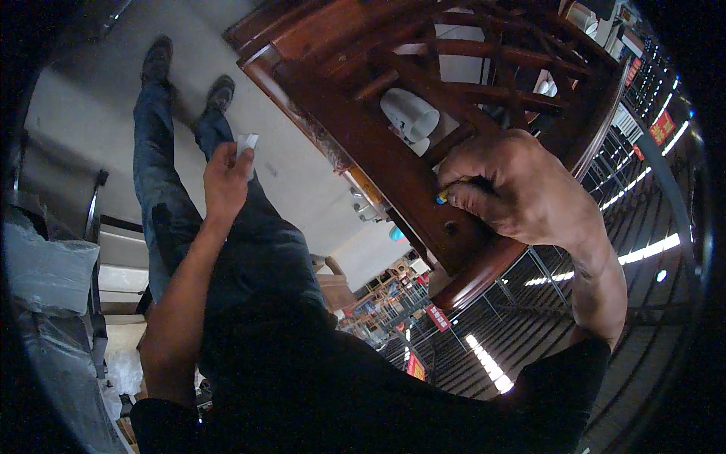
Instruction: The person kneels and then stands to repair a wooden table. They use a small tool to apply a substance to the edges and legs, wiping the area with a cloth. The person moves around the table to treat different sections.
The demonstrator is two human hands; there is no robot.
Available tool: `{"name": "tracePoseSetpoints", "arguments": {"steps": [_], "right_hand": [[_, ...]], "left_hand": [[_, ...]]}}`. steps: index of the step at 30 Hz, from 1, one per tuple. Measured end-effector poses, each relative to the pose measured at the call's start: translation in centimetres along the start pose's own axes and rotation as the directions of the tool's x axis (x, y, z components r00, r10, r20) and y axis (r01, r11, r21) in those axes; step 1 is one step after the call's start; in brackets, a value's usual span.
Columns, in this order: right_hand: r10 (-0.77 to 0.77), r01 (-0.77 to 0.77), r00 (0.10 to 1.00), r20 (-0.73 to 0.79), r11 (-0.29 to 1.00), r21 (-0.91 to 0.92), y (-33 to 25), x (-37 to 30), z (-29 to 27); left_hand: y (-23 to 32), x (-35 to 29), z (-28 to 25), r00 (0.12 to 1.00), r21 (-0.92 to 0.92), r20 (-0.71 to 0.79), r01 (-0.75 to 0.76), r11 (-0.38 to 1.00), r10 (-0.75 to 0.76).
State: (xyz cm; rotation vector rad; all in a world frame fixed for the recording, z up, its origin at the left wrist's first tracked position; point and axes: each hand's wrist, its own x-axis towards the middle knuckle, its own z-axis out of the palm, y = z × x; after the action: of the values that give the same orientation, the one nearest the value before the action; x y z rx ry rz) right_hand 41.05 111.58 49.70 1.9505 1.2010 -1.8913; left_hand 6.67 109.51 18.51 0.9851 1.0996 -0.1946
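Observation:
My left hand (227, 181) is closed around a small white folded piece (249, 142), paper or cloth, held out over the floor. My right hand (522, 185) is closed in a pinch at a dark red varnished wooden furniture piece (352, 151). From its fingertips pokes a small tool or stick with a blue and yellow tip (443, 197); its kind I cannot make out. That tip is at the wood's flat face, near a small dark round hole (451, 227). Curved lattice bars (507, 53) make up the furniture's far part.
A white cylindrical object (409, 115) shows in a gap of the lattice. Plastic-wrapped grey items (53, 265) stand at the left, beside a dark metal frame (94, 219). My legs and shoes rest over the grey floor (295, 181). Shelves with goods (378, 303) stand beyond.

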Motion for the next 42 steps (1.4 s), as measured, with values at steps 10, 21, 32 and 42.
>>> {"name": "tracePoseSetpoints", "arguments": {"steps": [10,21,32,42], "right_hand": [[0.021,-0.020,0.995,0.096,1.000,-0.009,-0.4,0.0,-0.7],[0.002,-0.001,0.991,0.137,1.000,-0.008,-0.7,0.2,-0.9],[0.186,-0.214,0.794,-0.579,0.977,0.021,-1.3,-2.3,-0.2],[0.048,-0.136,0.624,-0.780,0.989,-0.048,0.7,-5.0,1.6]], "left_hand": [[0.0,-0.2,0.3,0.999,-0.026,-0.032,0.006,1.000,-0.007],[1.3,-0.3,0.4,1.000,-0.025,0.001,-0.013,1.000,0.013],[11.8,-3.7,1.9,0.949,0.010,0.095,-0.303,0.953,0.300],[19.1,-8.4,6.6,0.792,-0.064,0.295,-0.541,0.838,0.534]]}}
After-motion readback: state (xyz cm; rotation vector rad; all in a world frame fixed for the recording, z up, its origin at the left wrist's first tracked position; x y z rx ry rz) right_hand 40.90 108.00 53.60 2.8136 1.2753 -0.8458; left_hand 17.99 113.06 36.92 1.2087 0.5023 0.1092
